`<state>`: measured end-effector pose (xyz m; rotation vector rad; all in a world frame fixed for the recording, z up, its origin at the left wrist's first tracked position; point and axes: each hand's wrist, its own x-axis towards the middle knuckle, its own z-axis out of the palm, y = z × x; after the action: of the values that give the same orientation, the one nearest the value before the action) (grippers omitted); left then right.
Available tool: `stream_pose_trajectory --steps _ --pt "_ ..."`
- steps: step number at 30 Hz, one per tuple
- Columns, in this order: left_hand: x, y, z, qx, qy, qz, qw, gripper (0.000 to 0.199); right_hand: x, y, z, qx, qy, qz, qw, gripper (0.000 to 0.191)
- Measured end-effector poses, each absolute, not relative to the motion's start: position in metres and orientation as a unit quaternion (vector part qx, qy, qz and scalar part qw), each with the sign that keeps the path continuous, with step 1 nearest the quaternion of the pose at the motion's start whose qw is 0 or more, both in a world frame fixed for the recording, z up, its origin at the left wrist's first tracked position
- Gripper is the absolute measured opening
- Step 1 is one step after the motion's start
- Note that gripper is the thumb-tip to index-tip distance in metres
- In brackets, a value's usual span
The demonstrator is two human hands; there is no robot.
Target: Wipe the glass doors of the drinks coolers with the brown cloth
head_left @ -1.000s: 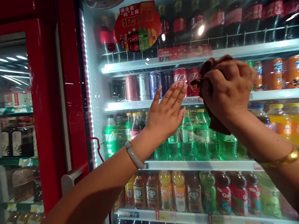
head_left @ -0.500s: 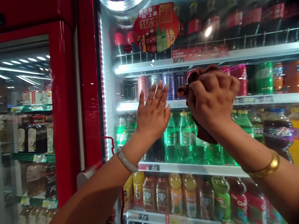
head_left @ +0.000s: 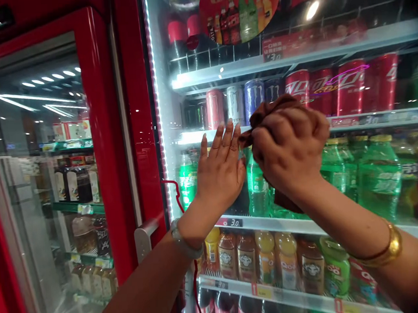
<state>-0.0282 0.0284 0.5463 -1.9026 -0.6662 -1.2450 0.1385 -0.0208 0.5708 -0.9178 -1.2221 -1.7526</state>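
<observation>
My left hand (head_left: 221, 167) lies flat with its fingers stretched upward, seemingly against the glass door (head_left: 212, 206) of a lit drinks fridge. Nothing is in it, and a pale bangle circles that wrist. Just to its right, my right hand (head_left: 293, 146) is bunched around a dark brown cloth (head_left: 286, 201), also at the glass. Folds of the cloth stick out above the knuckles and below the palm. A gold bangle sits on the right wrist. Behind the glass, cans and green bottles (head_left: 258, 179) are partly covered by both hands.
A round red sticker (head_left: 241, 13) is on the glass above. The fridge's red frame (head_left: 140, 108) carries a grey handle (head_left: 145, 238) at left, near my left forearm. A second red-framed fridge (head_left: 90, 135) stands further left. Juice bottles (head_left: 247, 258) line a lower shelf.
The view has shifted, so shelves and sticker sit higher and the left fridge shows more. My right hand with the cloth has moved slightly left and down, nearer my left hand, which stays flat.
</observation>
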Motion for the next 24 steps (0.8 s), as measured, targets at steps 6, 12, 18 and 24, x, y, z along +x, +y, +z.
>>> stream_pose_trajectory --steps 6,12,18,24 --pt "-0.042 0.033 0.527 -0.739 -0.274 -0.501 0.358 0.065 0.12 -0.016 0.586 -0.359 -0.559 -0.653 0.365 0.022" --pt "-0.064 0.034 0.476 -0.737 -0.307 -0.507 0.326 0.07 0.094 -0.011 0.53 -0.331 -0.505 -0.632 0.486 0.012" --pt "-0.069 0.036 0.43 -0.733 -0.317 -0.501 0.333 0.084 0.097 -0.029 0.427 -0.311 -0.588 -0.586 0.463 0.025" --pt "-0.066 0.037 0.416 -0.721 -0.312 -0.521 0.334 0.083 0.087 -0.018 0.467 -0.356 -0.462 -0.613 0.533 0.024"
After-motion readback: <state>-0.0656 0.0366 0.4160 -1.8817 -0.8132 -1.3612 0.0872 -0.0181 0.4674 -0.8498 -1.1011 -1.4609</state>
